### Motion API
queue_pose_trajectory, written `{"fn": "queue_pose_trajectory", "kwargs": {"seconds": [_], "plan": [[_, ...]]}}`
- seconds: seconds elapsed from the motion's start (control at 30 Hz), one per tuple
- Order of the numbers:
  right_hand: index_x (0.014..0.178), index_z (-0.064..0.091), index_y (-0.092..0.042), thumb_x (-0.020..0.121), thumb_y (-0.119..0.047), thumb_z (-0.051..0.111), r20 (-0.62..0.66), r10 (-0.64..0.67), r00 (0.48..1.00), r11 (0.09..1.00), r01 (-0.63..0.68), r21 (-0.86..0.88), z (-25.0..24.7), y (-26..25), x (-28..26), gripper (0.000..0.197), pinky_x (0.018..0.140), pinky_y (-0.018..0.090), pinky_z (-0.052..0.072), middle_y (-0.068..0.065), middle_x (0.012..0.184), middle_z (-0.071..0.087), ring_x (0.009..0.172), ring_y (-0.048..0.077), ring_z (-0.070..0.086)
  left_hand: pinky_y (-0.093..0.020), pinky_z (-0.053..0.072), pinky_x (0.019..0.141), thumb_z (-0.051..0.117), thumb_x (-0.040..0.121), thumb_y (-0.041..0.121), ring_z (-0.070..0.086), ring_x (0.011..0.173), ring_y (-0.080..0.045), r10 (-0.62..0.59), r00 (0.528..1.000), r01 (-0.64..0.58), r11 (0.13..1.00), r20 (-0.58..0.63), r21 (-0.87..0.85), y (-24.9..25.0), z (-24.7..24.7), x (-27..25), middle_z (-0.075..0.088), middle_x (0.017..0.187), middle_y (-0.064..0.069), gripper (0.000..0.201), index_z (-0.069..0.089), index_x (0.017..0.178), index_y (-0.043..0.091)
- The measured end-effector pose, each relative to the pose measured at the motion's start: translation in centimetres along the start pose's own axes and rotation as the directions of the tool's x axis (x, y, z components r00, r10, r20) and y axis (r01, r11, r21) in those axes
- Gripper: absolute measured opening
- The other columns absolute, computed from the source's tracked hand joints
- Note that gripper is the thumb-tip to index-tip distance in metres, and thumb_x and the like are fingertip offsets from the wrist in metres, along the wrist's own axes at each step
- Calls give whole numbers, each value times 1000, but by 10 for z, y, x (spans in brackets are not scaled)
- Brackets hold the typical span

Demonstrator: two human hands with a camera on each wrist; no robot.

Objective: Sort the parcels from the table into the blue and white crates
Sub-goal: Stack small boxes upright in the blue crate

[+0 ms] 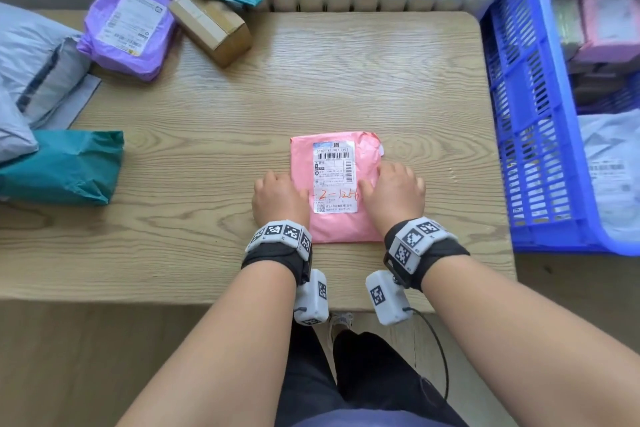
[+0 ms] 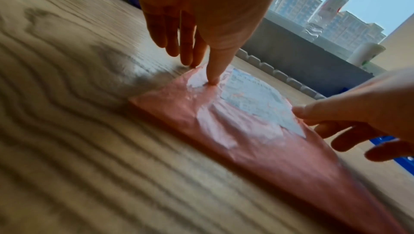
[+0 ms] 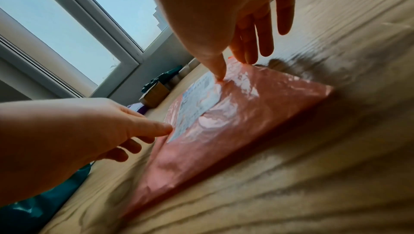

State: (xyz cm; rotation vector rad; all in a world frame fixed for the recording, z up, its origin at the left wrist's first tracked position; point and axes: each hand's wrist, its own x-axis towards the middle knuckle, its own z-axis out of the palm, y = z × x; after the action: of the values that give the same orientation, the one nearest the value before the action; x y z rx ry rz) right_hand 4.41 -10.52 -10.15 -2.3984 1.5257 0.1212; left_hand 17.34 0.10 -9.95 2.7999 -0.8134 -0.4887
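- Pink parcel (image 1: 341, 184): flat plastic mailer, white label with barcode facing up, red handwriting across the label. Lies flat on the table, centre-front.
- Blue crate (image 1: 533, 121): slotted plastic walls, at 3 o'clock from the pink parcel, beside the table edge. Contains a pink-wrapped parcel (image 1: 609, 17) and a light grey parcel (image 1: 613, 163).

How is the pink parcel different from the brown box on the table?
The pink parcel is a flat, soft plastic bag; the brown box is stiff cardboard and stands taller. The pink parcel lies near the table's front edge with the left hand and right hand on its two sides; the brown box sits at the back, untouched. The pink parcel's label faces up; no label shows on the brown box. Both rest on the table, not in a crate.
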Motion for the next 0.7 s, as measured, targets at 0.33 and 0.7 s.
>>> {"fn": "queue_pose_trajectory", "kwargs": {"seconds": [0.33, 0.7], "plan": [[122, 56, -12, 98, -38, 52, -17, -15, 1000, 1000, 15, -10, 15, -6, 2, 35, 101, 35, 31, 6, 119, 59, 115, 25, 50, -39, 39, 85, 63, 92, 20, 49, 106, -29, 19, 999, -23, 995, -42, -98, 4, 9, 0, 67, 103, -8, 14, 70, 95, 8], [91, 69, -15, 91, -20, 57, -69, 59, 996, 956, -36, 293, -24, -1, 5, 13, 98, 39, 38, 5, 97, 70, 99, 30, 60, -27, 43, 70, 72, 84, 25, 62, 85, -23, -103, 994, 103, 897, 23, -429, 10, -31, -1, 72, 84, -2, 11, 72, 79, 15]]}}
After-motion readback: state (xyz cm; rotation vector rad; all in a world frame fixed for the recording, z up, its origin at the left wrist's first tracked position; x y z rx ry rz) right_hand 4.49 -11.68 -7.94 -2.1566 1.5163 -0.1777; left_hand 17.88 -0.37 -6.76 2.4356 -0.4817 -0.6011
